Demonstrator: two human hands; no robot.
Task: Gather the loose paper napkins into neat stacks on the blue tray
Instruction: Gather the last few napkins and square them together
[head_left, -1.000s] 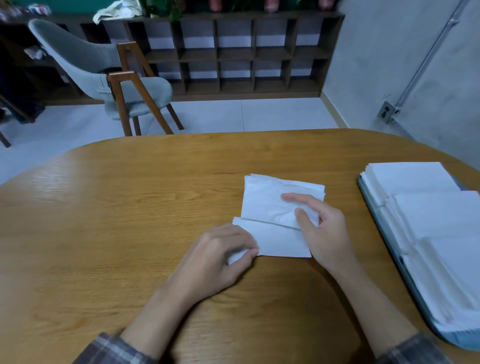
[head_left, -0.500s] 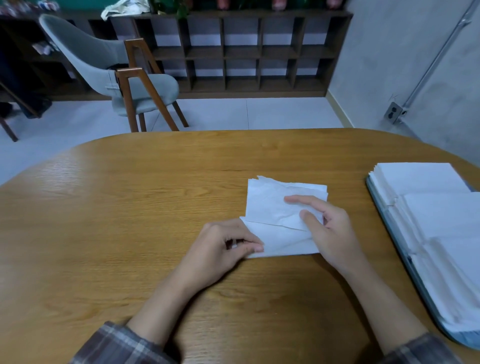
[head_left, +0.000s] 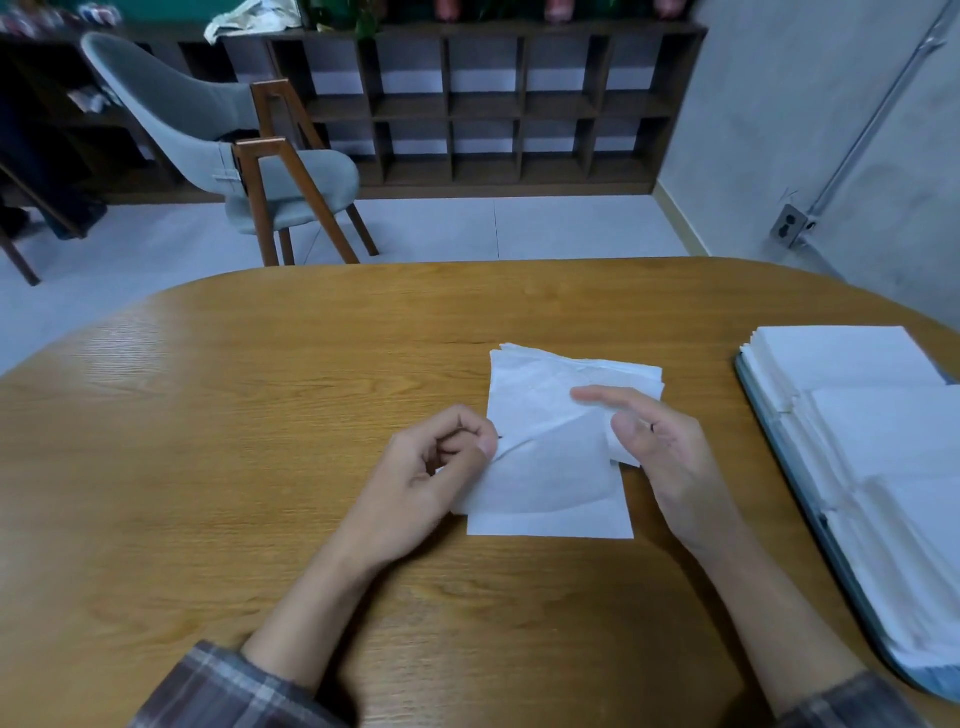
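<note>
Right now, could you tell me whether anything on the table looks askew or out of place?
The loose napkins on the wooden table lie crooked, edges misaligned, left hand and right hand pinching them. The napkin stacks on the blue tray look neat.

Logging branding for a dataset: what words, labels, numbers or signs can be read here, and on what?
No readable text anywhere.
The loose paper napkins, the napkin stacks, the blue tray, the wooden table and the shelf unit show no print.
Items atop the shelf unit are too blurred to read.
</note>
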